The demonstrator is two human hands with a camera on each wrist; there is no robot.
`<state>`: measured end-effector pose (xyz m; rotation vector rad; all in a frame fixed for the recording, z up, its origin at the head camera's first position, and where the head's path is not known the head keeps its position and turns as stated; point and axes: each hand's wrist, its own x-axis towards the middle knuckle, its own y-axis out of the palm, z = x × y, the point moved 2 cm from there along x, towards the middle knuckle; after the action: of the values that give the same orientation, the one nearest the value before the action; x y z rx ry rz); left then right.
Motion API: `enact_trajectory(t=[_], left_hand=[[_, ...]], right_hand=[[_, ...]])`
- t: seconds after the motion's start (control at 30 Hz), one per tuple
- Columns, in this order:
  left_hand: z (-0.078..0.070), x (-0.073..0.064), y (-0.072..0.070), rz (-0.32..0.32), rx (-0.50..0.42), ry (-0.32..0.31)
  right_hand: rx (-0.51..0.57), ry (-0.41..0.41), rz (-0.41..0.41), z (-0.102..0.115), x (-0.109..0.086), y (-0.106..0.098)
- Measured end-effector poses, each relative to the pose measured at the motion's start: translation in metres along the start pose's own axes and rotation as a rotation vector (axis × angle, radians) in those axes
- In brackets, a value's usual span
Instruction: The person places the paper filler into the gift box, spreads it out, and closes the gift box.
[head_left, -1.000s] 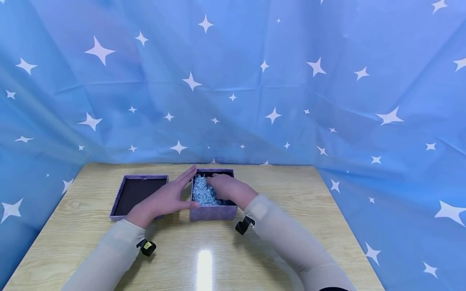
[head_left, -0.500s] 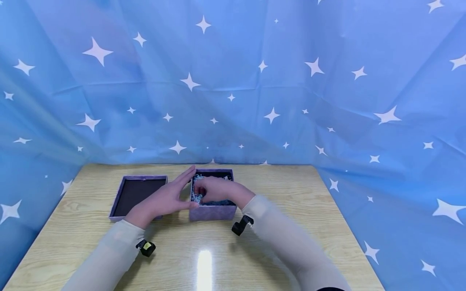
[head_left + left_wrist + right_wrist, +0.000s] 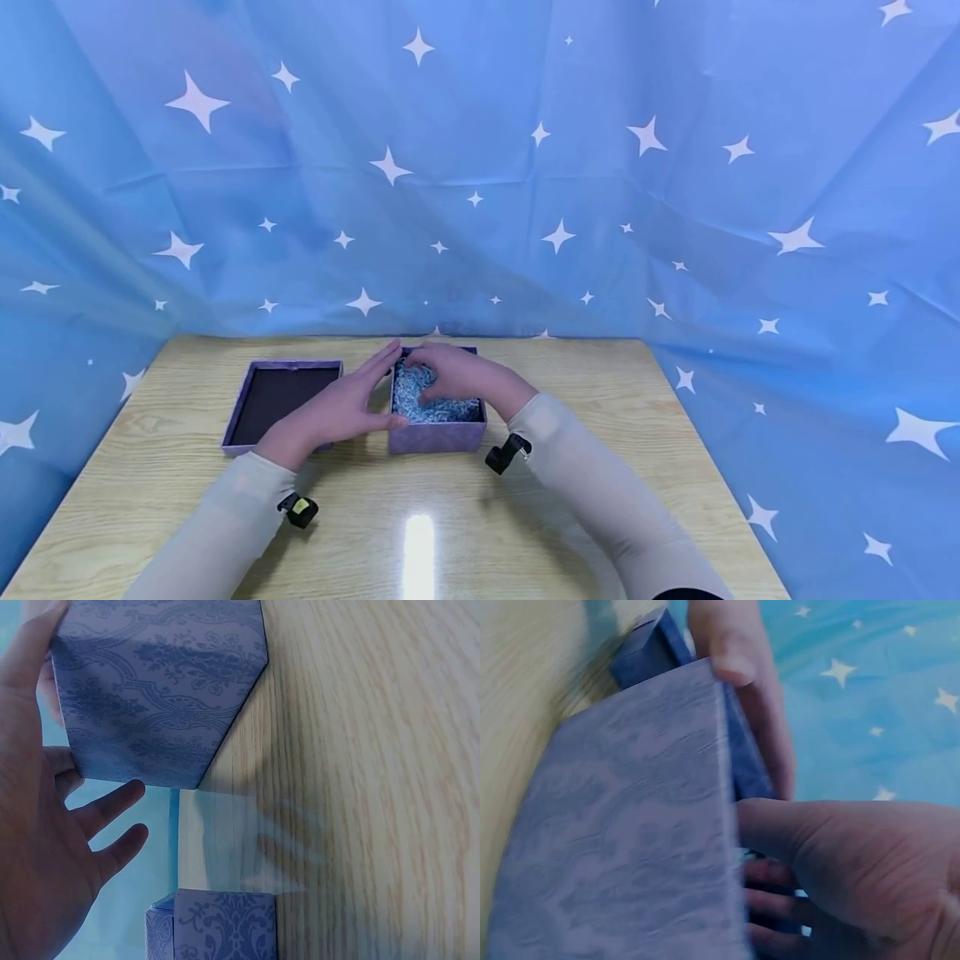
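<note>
A purple patterned box point(image 3: 437, 439) stands without its lid, filled with light blue shredded paper point(image 3: 412, 395). My left hand point(image 3: 337, 408) rests along the box's left side, thumb at the near left corner and outstretched fingertips toward the far left corner. In the left wrist view, two of its fingers point past the box wall. My right hand point(image 3: 465, 372) reaches over the right side into the box, thumb and fingers apart, with shreds showing between them. The right wrist view shows its fingers point(image 3: 769, 904) inside, partly hidden by the near wall.
Left of the box lies the lid point(image 3: 288, 404), black inside up, partly behind my left hand. The wooden table point(image 3: 360, 517) carries both. A blue cloth point(image 3: 480, 167) with white stars hangs behind the table's far edge.
My right hand has swept left and then toward the back of the box, its fingers spreading from a curled pose. The shreds now cover more of the box. My left hand stays put.
</note>
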<state>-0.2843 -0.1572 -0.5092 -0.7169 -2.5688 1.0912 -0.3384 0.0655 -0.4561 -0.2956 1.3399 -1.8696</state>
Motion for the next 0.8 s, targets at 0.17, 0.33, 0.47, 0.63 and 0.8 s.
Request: enact_trajectory(t=[0.17,0.33,0.47,0.63,0.8], left_hand=[[0.000,0.001,0.000,-0.004,-0.011,0.003],[0.000,0.002,0.001,-0.011,-0.007,0.012],[0.000,0.001,0.001,-0.006,0.001,0.008],[0.001,-0.001,-0.002,-0.018,0.020,0.004],[0.002,-0.001,-0.001,-0.018,0.015,0.009]], right_hand=[[-0.153,-0.013,0.038,-0.005,0.007,0.018],[-0.137,-0.020,0.016,-0.002,0.000,0.009],[-0.087,0.038,0.001,0.004,-0.012,-0.007],[-0.275,0.160,0.123,0.011,-0.015,-0.001],[-0.378,0.228,0.167,0.009,-0.011,0.023]])
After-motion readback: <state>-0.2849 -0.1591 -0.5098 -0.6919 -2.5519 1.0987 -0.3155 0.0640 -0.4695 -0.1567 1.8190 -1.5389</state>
